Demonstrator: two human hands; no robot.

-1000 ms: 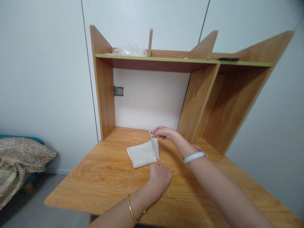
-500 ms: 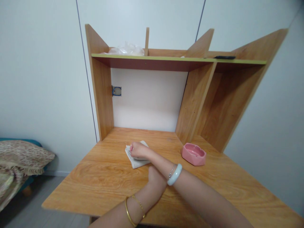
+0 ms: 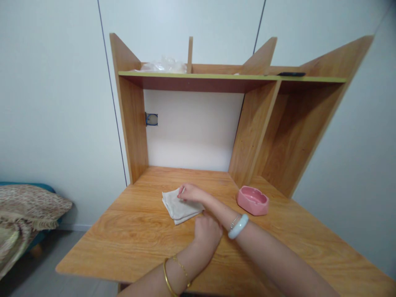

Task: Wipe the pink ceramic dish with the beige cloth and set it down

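Observation:
A folded greyish-white cloth [image 3: 182,208] lies on the wooden desk [image 3: 139,243], its layers slightly offset at the left and front edges. My right hand [image 3: 190,192] reaches across to the left over the back of the cloth. Its fingers are loosely bent and apart, with the tips at or just above the cloth; nothing shows between them. Close to the cloth's right corner is my left hand [image 3: 208,232], back of the hand up and fingers curled away from view. Whether it grips that corner is hidden. My right forearm passes just behind the left hand.
A pink angular ashtray [image 3: 253,201] sits on the desk to the right of my hands. Behind rises a wooden shelf unit [image 3: 198,82] holding a clear plastic bag [image 3: 165,65] and a flat black object [image 3: 291,74]. A patterned blanket [image 3: 31,206] lies at far left.
My right hand has let go of the cloth's left part and moved right, its fingers loosening. The cloth now lies flatter and more of it shows. My left hand has shifted slightly forward and right.

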